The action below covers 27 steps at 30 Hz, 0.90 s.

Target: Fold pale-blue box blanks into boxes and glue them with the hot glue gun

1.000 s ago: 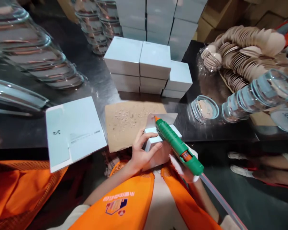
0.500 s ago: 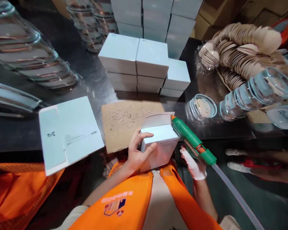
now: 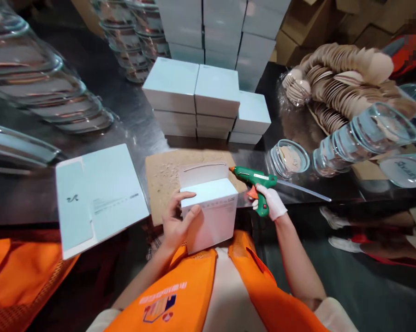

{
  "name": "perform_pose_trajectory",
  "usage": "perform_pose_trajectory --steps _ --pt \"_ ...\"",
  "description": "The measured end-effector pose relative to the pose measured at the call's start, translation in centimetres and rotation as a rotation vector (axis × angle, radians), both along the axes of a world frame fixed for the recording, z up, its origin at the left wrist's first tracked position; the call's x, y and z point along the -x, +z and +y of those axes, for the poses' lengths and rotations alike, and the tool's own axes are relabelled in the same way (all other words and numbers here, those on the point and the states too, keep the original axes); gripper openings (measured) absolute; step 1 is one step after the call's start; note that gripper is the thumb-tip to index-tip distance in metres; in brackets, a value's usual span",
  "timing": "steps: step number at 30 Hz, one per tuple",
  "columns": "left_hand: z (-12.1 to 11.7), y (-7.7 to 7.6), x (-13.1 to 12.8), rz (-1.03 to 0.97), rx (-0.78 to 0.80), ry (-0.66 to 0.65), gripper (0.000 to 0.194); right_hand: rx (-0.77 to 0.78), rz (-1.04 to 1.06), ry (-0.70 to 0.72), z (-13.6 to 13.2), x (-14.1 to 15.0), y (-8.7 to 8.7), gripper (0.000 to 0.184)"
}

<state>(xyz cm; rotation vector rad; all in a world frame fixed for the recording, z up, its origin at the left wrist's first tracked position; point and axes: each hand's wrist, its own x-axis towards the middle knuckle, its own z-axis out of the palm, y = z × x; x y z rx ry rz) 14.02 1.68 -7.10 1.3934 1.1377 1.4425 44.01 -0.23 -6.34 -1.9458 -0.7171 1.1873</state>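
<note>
With thumb and fingers, my left hand (image 3: 180, 221) grips the left side of a white cardboard box (image 3: 213, 219), held tilted at the table's front edge. The box's top flap stands up, and a thin line of glue runs along its upper edge. My right hand (image 3: 270, 202), in a white glove, is closed round the handle of a green glue gun (image 3: 254, 177) with an orange trigger. The gun's orange nozzle points left, just right of the flap and apart from it. A clear glue stick (image 3: 305, 190) sticks out of its rear.
A brown cardboard sheet (image 3: 163, 177) lies under the box. Flattened white boxes (image 3: 104, 198) are at left. White boxes (image 3: 215, 87) are stacked behind. Clear containers (image 3: 367, 131), round wooden pieces (image 3: 335, 87) and nested clear containers (image 3: 31, 74) flank them. Someone's feet (image 3: 344, 244) show at right.
The glue gun has turned and drawn back from the flap's right end, its handle now in plain view. The box and my left hand have shifted left. Glue now shows clearly along the flap.
</note>
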Motion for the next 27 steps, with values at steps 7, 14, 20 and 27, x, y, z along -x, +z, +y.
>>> perform_pose_trajectory --steps 7,14,20,27 --pt "-0.2 -0.2 -0.6 -0.026 0.013 -0.058 0.033 0.223 -0.518 0.107 0.3 -2.3 2.4 0.055" --pt "0.0 0.4 -1.3 -0.004 -0.015 -0.198 0.037 -0.373 -0.27 0.058 -1.2 2.7 5.4 0.047" --pt "-0.3 0.0 -2.1 -0.031 -0.036 -0.256 0.039 -0.409 0.329 0.055 0.0 5.3 4.6 0.049" --pt "0.8 -1.0 -2.2 -0.337 -0.052 -0.312 0.046 -0.647 0.075 0.67 -1.0 2.6 5.3 0.075"
